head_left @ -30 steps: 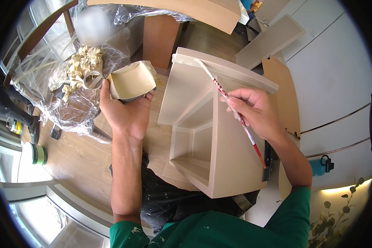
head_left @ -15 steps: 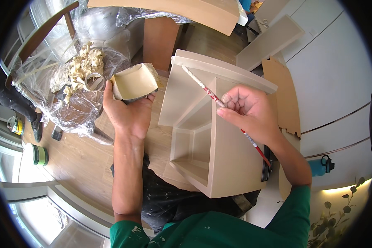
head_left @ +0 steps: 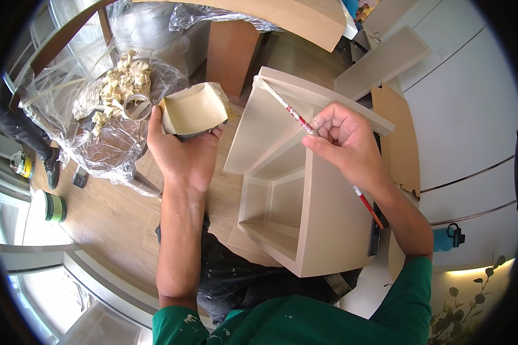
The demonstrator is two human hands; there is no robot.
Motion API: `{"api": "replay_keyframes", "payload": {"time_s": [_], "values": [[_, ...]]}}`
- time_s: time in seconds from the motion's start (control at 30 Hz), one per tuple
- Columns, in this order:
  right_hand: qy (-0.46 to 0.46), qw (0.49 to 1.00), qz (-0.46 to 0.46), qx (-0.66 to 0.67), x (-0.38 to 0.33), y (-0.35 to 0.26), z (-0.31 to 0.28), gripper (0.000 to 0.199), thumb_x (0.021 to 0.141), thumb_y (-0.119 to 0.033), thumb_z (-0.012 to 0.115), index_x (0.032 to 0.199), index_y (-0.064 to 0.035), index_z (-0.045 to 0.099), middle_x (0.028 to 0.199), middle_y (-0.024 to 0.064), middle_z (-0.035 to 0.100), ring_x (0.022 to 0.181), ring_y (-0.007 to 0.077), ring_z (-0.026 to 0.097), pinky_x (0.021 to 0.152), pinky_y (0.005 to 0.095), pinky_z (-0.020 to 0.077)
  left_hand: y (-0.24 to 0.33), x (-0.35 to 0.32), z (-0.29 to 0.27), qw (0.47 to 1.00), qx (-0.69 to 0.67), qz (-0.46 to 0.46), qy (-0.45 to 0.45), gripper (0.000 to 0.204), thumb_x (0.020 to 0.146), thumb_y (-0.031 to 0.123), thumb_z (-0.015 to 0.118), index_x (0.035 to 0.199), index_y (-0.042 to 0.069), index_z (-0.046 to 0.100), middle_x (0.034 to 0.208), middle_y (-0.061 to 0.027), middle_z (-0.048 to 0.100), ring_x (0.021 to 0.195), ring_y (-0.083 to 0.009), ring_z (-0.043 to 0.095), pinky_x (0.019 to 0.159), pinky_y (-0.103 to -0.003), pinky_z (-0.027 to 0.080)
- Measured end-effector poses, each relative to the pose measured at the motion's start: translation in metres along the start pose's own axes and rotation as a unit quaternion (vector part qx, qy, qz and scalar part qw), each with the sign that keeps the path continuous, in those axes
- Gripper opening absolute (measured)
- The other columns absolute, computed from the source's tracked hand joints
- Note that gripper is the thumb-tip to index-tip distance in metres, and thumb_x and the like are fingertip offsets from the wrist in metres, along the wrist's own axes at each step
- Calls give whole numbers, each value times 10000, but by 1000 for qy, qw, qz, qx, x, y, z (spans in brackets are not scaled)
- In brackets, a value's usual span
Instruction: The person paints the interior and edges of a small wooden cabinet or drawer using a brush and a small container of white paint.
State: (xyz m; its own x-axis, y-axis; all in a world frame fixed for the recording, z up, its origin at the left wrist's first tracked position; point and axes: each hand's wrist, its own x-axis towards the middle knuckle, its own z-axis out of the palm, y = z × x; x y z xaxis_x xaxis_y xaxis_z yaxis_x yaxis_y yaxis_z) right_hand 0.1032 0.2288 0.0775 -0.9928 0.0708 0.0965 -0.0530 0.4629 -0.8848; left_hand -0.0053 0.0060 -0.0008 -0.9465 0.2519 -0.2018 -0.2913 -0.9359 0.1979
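A small cut-down carton (head_left: 217, 99) with a cream inside rests on the palm and fingers of my left hand (head_left: 184, 155), its opening facing up. My right hand (head_left: 345, 138) pinches a thin paintbrush (head_left: 296, 118), whose red and white handle is spattered with paint. The brush tip lies at the far left corner of a beige cabinet (head_left: 336, 213); whether it touches the edge I cannot tell. The cabinet has open compartments and stands in front of me, under my right forearm.
Clear plastic sheeting (head_left: 115, 144) at left carries crumpled masking paper (head_left: 126, 77) and a tape roll (head_left: 137, 107). Beyond stand a brown panel (head_left: 229, 57) and a cardboard piece (head_left: 305, 23). A blue bottle (head_left: 443, 238) is at right. Another person's shoe (head_left: 52, 167) shows at far left.
The brush tip has moved up to the cabinet's far left corner. My left hand still holds the carton beside it. The whole view has shifted slightly.
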Motion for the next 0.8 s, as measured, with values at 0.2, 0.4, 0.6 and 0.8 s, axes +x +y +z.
{"api": "replay_keyframes", "payload": {"time_s": [0.2, 0.4, 0.6, 0.8], "values": [[8, 1000, 14, -2, 1, -1, -2, 186, 902, 5, 743, 979, -30, 576, 835, -21, 591, 692, 10, 498, 614, 191, 409, 1, 1, -2, 1000, -13, 3, -14, 457, 1088, 371, 354, 1372, 41, 494, 1373, -180, 540, 1227, -337, 531, 1022, -521, 433], [28, 1000, 9, 3, -2, -1, -2, 189, 896, -8, 753, 970, -28, 580, 833, -12, 619, 677, 7, 518, 604, 184, 421, 2, 3, -7, 1000, -2, 1, -22, 461, 1088, 373, 354, 1377, 43, 494, 1372, -178, 547, 1245, -341, 530, 1039, -527, 429], [47, 999, 10, 4, -5, 3, -4, 198, 886, -18, 766, 965, -28, 585, 811, -15, 620, 654, 3, 516, 581, 182, 423, 0, 0, 0, 1000, 6, 12, 4, 479, 1089, 379, 350, 1408, 43, 471, 1405, -187, 526, 1267, -349, 522, 1056, -544, 422], [51, 999, 13, -7, -10, 4, -9, 200, 888, -19, 762, 973, -29, 581, 808, -13, 620, 652, 4, 517, 576, 187, 427, 0, 2, -2, 1000, 9, 14, -4, 490, 1090, 382, 344, 1412, 32, 462, 1410, -197, 516, 1265, -354, 519, 1056, -556, 424]]}}
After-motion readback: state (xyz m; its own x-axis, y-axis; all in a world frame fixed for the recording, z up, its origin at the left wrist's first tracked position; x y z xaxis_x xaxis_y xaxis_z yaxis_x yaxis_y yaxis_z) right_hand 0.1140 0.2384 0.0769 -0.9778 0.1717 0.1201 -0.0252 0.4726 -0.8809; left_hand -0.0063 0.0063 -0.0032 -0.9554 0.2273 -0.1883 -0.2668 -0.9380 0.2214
